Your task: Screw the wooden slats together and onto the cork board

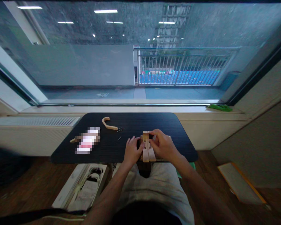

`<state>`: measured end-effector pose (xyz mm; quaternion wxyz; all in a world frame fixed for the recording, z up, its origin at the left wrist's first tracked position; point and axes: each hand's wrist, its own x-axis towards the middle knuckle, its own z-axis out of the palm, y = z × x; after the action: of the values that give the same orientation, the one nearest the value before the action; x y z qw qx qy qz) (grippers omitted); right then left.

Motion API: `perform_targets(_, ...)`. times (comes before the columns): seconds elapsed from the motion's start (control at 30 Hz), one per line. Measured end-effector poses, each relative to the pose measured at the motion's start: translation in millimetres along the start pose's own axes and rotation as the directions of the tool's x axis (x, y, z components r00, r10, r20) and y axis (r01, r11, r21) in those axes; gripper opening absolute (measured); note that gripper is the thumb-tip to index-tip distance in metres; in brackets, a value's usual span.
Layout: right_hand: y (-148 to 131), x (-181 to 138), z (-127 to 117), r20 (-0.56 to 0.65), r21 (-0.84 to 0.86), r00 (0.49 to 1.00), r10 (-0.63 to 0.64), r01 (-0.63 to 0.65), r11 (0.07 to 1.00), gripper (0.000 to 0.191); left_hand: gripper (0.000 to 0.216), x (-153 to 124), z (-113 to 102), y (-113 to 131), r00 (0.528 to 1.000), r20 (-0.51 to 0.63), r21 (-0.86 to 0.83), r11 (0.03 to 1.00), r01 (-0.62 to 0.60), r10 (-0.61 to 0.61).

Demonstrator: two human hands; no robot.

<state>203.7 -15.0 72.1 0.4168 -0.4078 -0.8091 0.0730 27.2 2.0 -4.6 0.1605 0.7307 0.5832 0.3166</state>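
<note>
Near the front edge of the dark table, a light wooden piece with several drilled holes stands between my hands. It looks like two narrow parts side by side; its far side is hidden. My left hand closes on its left side, thumb against the wood. From the right, my right hand pinches the far right part with thumb and fingers. Farther back on the table lies a curved wooden hook. Close to the hook's end are a few thin metal screws, and another small screw lies nearer to me.
On the table's left is a pixelated item with a wooden stick end showing. An open white box with cables sits on the floor at left. A green cloth lies on the window sill, and a radiator stands left.
</note>
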Motion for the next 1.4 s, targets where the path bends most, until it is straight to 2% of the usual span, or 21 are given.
perform_targets(0.33,3.9,-2.0,1.1,0.008,-0.018,0.999,0.037,-0.037,0.999,0.028,0.036,-0.8,-0.4,2.6,1.0,-0.006,0.0,1.0,0.006,-0.006)
perform_targets(1.13,7.2,-4.7,3.5,-0.018,-0.08,0.999,0.03,-0.031,0.996,0.025,0.038,-0.5,0.7,2.7,1.0,0.0,-0.002,1.0,0.009,-0.009)
perform_targets(1.4,10.6,-5.9,5.6,-0.019,-0.115,1.0,-0.009,0.007,0.993,0.024,0.036,-2.5,5.9,1.9,1.0,-0.005,-0.02,1.0,0.013,-0.013)
